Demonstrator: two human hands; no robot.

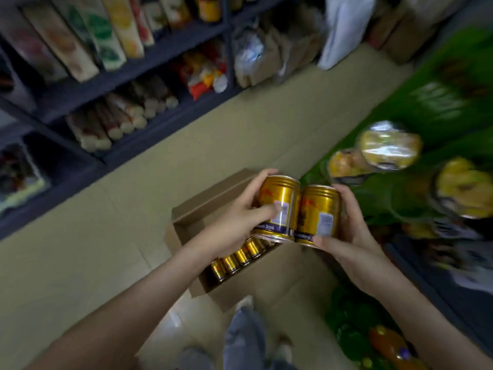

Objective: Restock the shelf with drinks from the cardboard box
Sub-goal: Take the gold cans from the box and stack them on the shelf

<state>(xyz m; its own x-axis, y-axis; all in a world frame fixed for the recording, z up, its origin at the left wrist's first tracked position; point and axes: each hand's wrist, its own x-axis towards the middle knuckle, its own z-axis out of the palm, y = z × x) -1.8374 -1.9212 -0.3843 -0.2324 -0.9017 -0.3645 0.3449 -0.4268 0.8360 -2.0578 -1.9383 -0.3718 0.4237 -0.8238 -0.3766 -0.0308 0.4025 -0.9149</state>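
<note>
Beige floor tiles [120, 209] run down a shop aisle between a dark shelf unit [165, 52] on the left and a green display [440, 102] on the right, in a view from above that blurs toward its edges. At centre, two gold drink tins are held side by side and touching, above the open cardboard box [186, 228] on the floor. The left can [278, 206] and the right can [318, 212] each have their long axis running away from the camera. Their ridged tops point up the frame toward the far end of the aisle, and their bases are nearest the viewer.

The left hand [237, 217] grips the left can from its outer side, its fingers curled over the far shoulder and its thumb lying across the label. The right hand [352, 236] holds the right can the same way, thumb pressed near the base and fingers wrapped round the outer side. Both forearms are bare and reach in from the bottom corners, converging on the pair.

Below the hands, a row of cans [234, 260] lies packed along one wall of the box. A leg in pale jeans [245, 335] shows at the bottom edge. Tall juice cartons [80, 36] fill the upper shelf, and rolled packets [120, 121] lie stacked on the one beneath. Clear-wrapped yellow packs [389, 148] sit on the green display, with an orange bottle [389, 345] lower down.
</note>
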